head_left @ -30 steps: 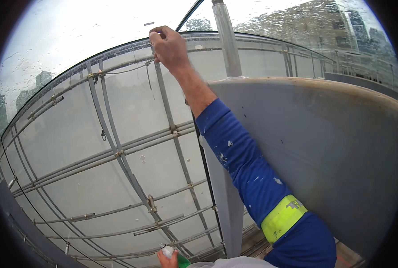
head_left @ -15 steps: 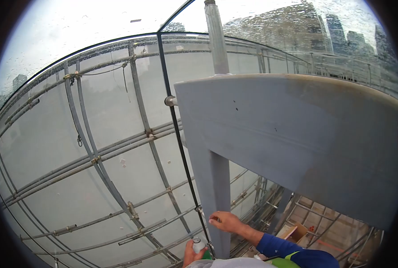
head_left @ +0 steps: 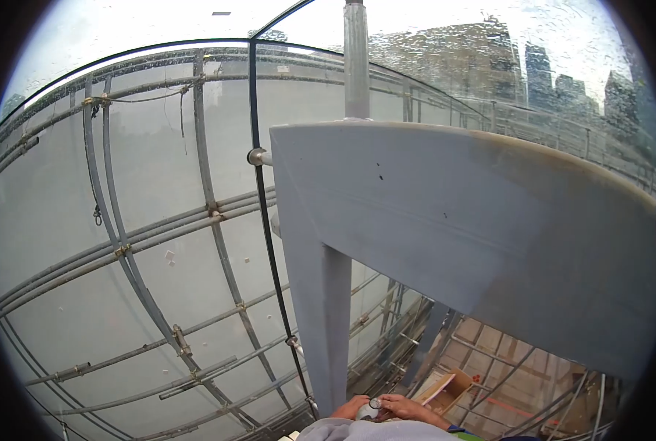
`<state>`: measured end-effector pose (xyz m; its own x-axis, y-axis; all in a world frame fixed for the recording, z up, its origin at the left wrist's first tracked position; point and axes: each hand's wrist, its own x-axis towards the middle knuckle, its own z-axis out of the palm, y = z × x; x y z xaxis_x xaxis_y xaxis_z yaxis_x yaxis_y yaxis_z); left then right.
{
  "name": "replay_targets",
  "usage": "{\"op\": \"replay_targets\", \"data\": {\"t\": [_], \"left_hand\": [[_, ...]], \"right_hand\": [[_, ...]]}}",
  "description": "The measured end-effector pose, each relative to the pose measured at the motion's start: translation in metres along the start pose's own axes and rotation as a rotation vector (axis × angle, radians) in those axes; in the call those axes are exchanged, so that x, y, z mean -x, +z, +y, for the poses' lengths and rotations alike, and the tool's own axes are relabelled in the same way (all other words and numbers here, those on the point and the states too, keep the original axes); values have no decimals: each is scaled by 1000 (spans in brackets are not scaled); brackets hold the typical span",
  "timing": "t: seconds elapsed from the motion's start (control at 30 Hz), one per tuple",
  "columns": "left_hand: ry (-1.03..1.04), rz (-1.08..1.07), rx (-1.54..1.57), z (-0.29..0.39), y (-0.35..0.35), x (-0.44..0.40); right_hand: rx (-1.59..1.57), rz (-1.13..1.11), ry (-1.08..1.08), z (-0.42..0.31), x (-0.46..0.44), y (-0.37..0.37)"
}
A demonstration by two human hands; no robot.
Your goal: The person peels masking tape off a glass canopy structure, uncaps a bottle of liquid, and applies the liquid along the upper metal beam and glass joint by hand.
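At the bottom of the head view my left hand (head_left: 351,406) is wrapped round a small whitish bottle (head_left: 366,411) with a round, ringed top; its exact kind is hard to make out. My right hand (head_left: 405,408) has its fingers closed against the other side of the bottle's top. Both hands are low and close to my body, partly covered by grey cloth. Just beyond them stands the grey steel post (head_left: 333,331), which joins a wide grey steel beam (head_left: 446,198).
Wet glass panels (head_left: 151,279) fill the left, with scaffold pipes (head_left: 144,294) showing through them. A metal tube (head_left: 356,66) rises from the beam. Far below on the right, an open cardboard box (head_left: 449,389) sits among more scaffolding.
My right hand has come down from beside the post to the bottle in my left hand. The bottle has shifted right and lower in view, and the view has turned slightly.
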<state>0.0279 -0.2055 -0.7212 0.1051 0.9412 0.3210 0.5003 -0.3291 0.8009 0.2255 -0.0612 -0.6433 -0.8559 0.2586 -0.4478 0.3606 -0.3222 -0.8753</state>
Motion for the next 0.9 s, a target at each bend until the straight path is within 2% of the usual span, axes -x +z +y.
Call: {"op": "replay_targets", "data": {"t": [0.07, 0.27, 0.3, 0.4, 0.43, 0.47, 0.53, 0.57, 0.6, 0.63, 0.67, 0.73, 0.77, 0.83, 0.87, 0.9], "left_hand": [[34, -58, 44, 4, 8, -6], [117, -139, 155, 8, 16, -26], [62, -174, 95, 25, 11, -26], [39, -141, -19, 1, 27, -31], [46, -166, -21, -2, 32, -31], [19, -122, 30, -5, 35, -33], [-10, -109, 79, -15, 47, -33], [-116, -88, 231, -20, 55, -34], [-165, -130, 302, -30, 56, -35], [-216, -169, 370, -40, 58, -38], [-209, -269, 252, -57, 60, -45], [-149, -534, 122, -74, 67, -68], [-352, -496, 231, -77, 74, -76], [-573, -536, 283, -70, 76, -79], [-538, -512, 391, -64, 76, -80], [-547, -567, 376, -78, 41, -82]], "right_hand": [[5, 28, -15, 6, 13, 1], [-366, 154, -147, 44, 11, -10], [-400, 158, -103, 44, 13, -10], [-422, 293, -135, 43, 25, -10], [-483, 315, -248, 40, 36, -6], [-499, 325, -260, 34, 48, -3], [-377, 412, -375, 11, 80, 8], [-237, 376, -395, 11, 90, 4], [-277, 412, -411, 5, 97, 8], [93, 420, -485, 0, 108, 11], [457, 454, -522, -2, 123, 16], [658, 499, -536, 1, 128, 16], [671, 523, -549, 4, 130, 14], [689, 582, -572, 4, 138, 22], [703, 611, -581, 1, 146, 26], [723, 645, -568, -2, 154, 30]]}}
